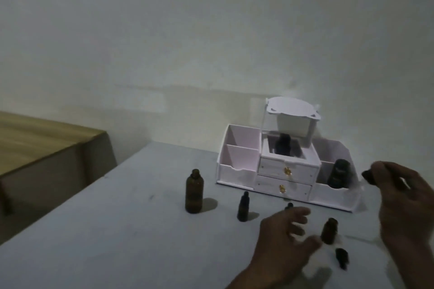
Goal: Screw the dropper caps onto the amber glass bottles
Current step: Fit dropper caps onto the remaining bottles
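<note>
**Capping under way: cap in hand, bottle not yet steadied**

At the left of the desk (pixel 117 230) a tall amber bottle (pixel 194 191) stands upright and uncapped. The small bottle (pixel 244 207) beside it already wears a cap. The left hand (pixel 285 241) hovers low with fingers (pixel 297 214) spread and holding nothing, apparently reaching to steady the short open bottle (pixel 329 230) just to its right. That bottle is upright, of dark brown glass, with its mouth bare. A loose dropper cap (pixel 341 258) lies on the desk before it. The right hand (pixel 404 202), raised near the white organiser (pixel 239 171), pinches a black dropper cap (pixel 366 175) between thumb and fingertips, probably meant for that bottle. Blur hides its pipette.
</note>
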A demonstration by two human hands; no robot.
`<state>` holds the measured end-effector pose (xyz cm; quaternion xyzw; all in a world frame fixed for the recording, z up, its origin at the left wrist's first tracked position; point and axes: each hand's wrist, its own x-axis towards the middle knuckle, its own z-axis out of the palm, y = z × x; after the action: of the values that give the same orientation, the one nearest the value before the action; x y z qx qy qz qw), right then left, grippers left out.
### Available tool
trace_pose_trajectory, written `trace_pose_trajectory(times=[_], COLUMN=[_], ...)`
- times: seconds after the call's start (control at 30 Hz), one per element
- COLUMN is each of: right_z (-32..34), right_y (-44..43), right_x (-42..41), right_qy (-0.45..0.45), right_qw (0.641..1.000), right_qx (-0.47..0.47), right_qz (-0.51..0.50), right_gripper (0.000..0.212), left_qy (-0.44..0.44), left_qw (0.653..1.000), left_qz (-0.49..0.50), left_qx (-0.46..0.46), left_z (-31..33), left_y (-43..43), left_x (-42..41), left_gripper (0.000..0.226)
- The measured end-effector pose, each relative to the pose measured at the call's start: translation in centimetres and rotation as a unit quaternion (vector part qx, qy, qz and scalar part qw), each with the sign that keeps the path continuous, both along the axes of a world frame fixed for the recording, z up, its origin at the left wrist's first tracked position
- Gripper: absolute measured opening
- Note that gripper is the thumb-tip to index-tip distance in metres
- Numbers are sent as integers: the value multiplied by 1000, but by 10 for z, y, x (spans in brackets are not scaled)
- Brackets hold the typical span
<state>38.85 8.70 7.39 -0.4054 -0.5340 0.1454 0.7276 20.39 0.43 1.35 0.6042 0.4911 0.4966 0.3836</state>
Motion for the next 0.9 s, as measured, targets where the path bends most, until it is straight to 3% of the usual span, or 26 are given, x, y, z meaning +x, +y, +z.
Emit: trace_pose_trajectory(times=[0.07, 0.13, 0.23, 0.37, 0.5, 0.67, 0.9], right_z=[2, 6, 11, 21, 25, 25, 9], right_y=[-5, -11, -16, -14, -15, -9, -5], right_x=[-12, -34, -76, -133, -181, -224, -246], right_qy=[31, 42, 6, 12, 40, 16, -21], right_qw=[999, 998, 997, 992, 980, 974, 973], right_qx=[-12, -11, -3, 5, 17, 12, -10], right_qz=[31, 51, 81, 129, 197, 225, 232], right_gripper=[48, 31, 32, 18, 16, 12, 15], left_qy=[13, 24, 2, -5, -26, -80, -57], left_qw=[998, 989, 959, 924, 934, 966, 979], left_qz=[35, 104, 236, 353, 342, 245, 194], left_qx=[54, 106, 159, 150, 96, 14, 13], left_z=[7, 10, 8, -2, -13, -29, -32], left_y=[-13, -22, -24, -11, 5, 11, 14], left_x=[-31, -67, -124, -187, -216, -217, -221], left_gripper=[43, 40, 34, 30, 38, 45, 42])
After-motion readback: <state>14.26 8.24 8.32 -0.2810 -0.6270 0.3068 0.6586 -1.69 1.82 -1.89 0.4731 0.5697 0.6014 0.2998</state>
